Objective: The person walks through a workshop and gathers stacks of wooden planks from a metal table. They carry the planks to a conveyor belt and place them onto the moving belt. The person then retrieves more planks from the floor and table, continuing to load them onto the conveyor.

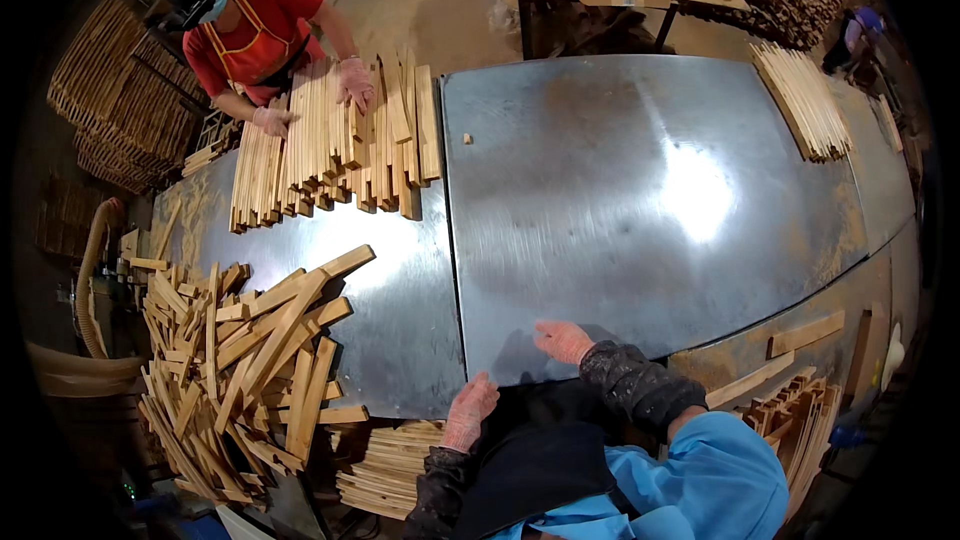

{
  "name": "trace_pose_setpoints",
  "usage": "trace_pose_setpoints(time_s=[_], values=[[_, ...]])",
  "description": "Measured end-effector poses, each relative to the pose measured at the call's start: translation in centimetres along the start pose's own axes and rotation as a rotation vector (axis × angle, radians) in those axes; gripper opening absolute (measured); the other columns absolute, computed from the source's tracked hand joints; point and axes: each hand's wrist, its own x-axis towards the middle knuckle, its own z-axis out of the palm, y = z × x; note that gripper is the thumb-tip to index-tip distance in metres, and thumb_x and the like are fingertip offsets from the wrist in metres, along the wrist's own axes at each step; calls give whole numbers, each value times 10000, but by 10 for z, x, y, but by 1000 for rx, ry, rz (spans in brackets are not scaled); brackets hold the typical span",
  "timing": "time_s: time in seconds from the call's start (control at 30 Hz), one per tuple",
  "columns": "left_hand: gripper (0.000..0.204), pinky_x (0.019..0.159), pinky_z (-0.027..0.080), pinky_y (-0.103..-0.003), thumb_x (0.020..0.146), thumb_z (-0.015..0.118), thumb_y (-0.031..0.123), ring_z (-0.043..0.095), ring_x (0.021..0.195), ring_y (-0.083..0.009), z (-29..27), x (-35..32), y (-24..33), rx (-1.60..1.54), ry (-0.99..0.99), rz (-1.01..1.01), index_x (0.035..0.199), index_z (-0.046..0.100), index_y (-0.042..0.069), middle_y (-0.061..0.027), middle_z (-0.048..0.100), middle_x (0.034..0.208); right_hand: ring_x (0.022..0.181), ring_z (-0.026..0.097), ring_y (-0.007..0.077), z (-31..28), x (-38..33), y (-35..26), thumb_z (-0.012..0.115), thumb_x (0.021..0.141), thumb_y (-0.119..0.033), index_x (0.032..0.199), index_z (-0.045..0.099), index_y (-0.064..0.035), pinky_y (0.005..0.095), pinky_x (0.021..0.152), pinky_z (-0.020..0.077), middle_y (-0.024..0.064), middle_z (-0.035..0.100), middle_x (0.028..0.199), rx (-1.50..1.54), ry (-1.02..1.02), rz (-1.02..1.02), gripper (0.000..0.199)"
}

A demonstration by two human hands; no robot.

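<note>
My left hand [471, 412], in a pink glove, rests by the near edge of a metal-topped table [590, 210], close to the seam between its two sheets. Over the same edge, a little farther right, my right hand [565, 341] reaches inward with its fingers stretched loosely to the left. Neither hand holds anything I can see. Left of my left hand lies a jumbled heap of wooden strips [270, 340]. A person in red [265, 25] across the table has both gloved hands on a row of strips [325, 145] laid side by side.
A small wood block [467, 139] sits on the metal. At the far right lies a bundle of strips [803, 105]. Stacked strips [390, 470] are below the near edge, with more in a stack [800, 420] at lower right. Another person [855, 38] bends at far right.
</note>
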Motion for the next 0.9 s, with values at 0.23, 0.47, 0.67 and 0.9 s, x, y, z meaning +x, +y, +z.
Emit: trace_pose_setpoints(time_s=[0.23, 0.47, 0.67, 0.9], values=[[383, 818, 519, -258, 1047, 737, 317, 636, 919, -116, 27, 24, 10, -3, 86, -55, 1309, 686, 43, -1, 685, 1049, 951, 742, 302, -19, 55, 13, 696, 1000, -280, 1218, 724, -26, 423, 842, 582, 134, 777, 1080, 485, 70, 175, 336], [448, 820, 500, -374, 1010, 710, 306, 577, 865, -217, 79, 100, 125, 726, 160, 361, 1288, 662, -42, -52, 681, 1005, 661, 598, 148, -104, 121, 21, 706, 1011, -201, 1126, 679, -1, 315, 586, 512, 74, 668, 864, 1145, 102, 443, 232], [606, 1195, 430, -461, 990, 705, 305, 554, 1407, -436, 136, 238, 261, 1024, 343, 694, 1446, 573, -72, -291, 615, 1460, 573, 589, 158, -139, 153, 36, 694, 1007, -290, 1060, 669, 19, 320, 508, 487, 107, 661, 811, 1399, 250, 599, 314], [726, 1156, 470, -473, 943, 714, 309, 580, 1366, -430, 193, 371, 392, 1305, 741, 603, 1550, 477, -12, -263, 577, 1506, 568, 643, 179, -147, 154, 34, 679, 1030, -353, 1038, 688, 16, 333, 518, 529, 117, 708, 800, 1390, 243, 634, 369]])
